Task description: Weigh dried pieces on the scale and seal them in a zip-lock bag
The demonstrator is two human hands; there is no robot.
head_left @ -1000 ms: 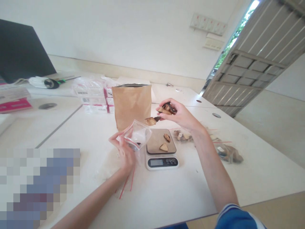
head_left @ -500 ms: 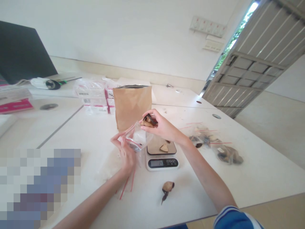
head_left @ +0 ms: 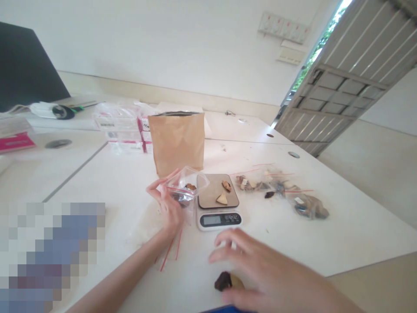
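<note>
Left hand has its fingers pinching an open clear zip bag beside the little scale, while the right hand's are spread loosely around some dark-and-tan chunk on the bench.

The person's left hand grips a clear zip bag, its mouth gaping and brown dried pieces inside. The right hand, fingers spread and curved, hangs around a dark-and-tan dried piece near the worktop's front edge; whether they touch is unclear. Between and beyond the hands sits a digital scale with two dried slices on its plate; its reading is too blurred to make out. Behind the zip bag stands an open kraft-paper pouch. Filled, red-striped bags lie right of the scale, a dark fragment just beside them.
</note>
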